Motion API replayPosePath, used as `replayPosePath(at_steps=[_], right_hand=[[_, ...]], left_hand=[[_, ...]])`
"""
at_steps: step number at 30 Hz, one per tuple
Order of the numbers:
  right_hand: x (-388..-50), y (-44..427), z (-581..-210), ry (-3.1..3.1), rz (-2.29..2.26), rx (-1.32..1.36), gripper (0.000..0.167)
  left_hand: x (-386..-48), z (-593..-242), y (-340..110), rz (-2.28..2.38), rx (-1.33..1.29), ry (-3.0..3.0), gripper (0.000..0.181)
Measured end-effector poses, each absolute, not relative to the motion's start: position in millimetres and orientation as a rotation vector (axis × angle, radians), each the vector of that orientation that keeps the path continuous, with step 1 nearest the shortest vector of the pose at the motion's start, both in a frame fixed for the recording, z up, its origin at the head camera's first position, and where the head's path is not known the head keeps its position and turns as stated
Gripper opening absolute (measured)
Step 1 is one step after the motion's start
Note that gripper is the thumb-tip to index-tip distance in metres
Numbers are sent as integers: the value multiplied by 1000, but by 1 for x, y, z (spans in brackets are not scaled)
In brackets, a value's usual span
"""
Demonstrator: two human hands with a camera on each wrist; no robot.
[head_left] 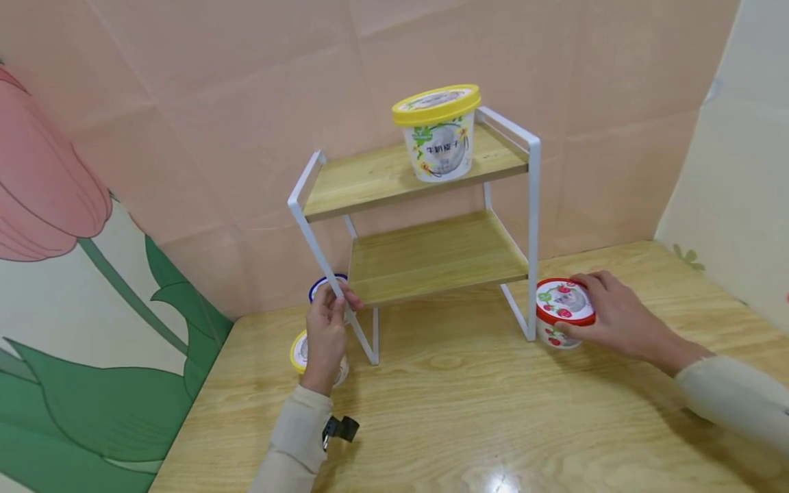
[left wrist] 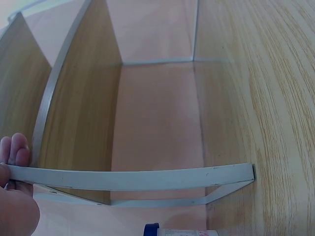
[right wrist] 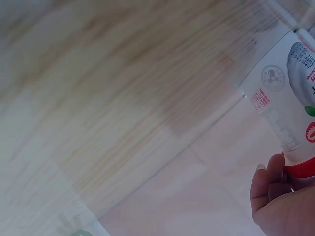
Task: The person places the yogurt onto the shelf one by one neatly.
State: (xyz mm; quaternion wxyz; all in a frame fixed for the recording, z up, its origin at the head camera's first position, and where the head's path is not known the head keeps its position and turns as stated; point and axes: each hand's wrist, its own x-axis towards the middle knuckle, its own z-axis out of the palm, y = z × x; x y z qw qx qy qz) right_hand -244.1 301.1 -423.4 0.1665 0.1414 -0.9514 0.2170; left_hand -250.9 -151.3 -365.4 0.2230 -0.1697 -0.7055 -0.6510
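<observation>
A two-tier shelf rack [head_left: 437, 250] with wooden boards and a white metal frame stands on the table. My left hand [head_left: 327, 335] grips the rack's left front upright; in the left wrist view, fingers and thumb [left wrist: 19, 216] go round the white bar. On the right, beside the rack's right leg, my right hand [head_left: 622, 322] holds a red-lidded tub [head_left: 564, 302] by its lid rim. The tub stands low by the table, and whether it touches is hard to tell. A yellow-lidded tub [head_left: 440, 147] sits upright on the top board.
To the rack's left stand another yellow-lidded tub [head_left: 299, 350] and a blue-lidded tub [head_left: 319, 284], both partly hidden by my left hand. A pink cloth backdrop [head_left: 246, 123] hangs behind the wooden table [head_left: 468, 411]. A flower-painted wall panel [head_left: 92, 308] is at left.
</observation>
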Motion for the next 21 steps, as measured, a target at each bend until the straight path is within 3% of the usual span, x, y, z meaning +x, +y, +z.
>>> replayPosePath(at_steps=[21], right_hand=[[-234, 305, -424, -2685, 610, 418, 90]], left_hand=[[-251, -366, -151, -1781, -487, -1934, 15]])
